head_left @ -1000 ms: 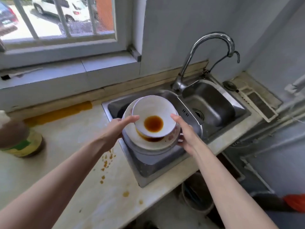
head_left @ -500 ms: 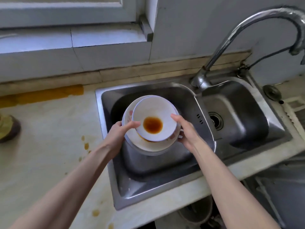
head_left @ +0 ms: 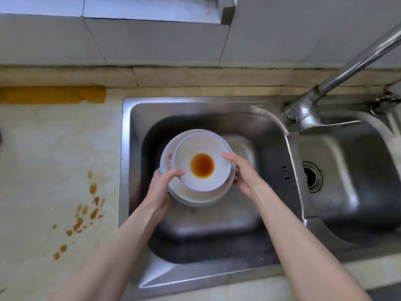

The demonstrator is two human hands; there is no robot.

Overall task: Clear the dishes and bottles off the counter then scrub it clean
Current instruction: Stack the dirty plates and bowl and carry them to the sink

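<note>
A stack of white dishes hangs over the left basin of the steel sink. The top bowl has a blue rim and a brown sauce puddle in its middle; a wider plate sits under it. My left hand grips the stack's left edge, thumb on the bowl's rim. My right hand grips the right edge, fingers under the plate. The beige counter to the left is stained.
Orange-brown sauce drops dot the counter beside the sink, and an orange smear runs along the back wall. A chrome tap rises at the upper right. The right basin has a drain.
The dish stack has gone lower into the left basin, held in both hands. My view has tilted down and closer; the window and the bottle at left are out of view.
</note>
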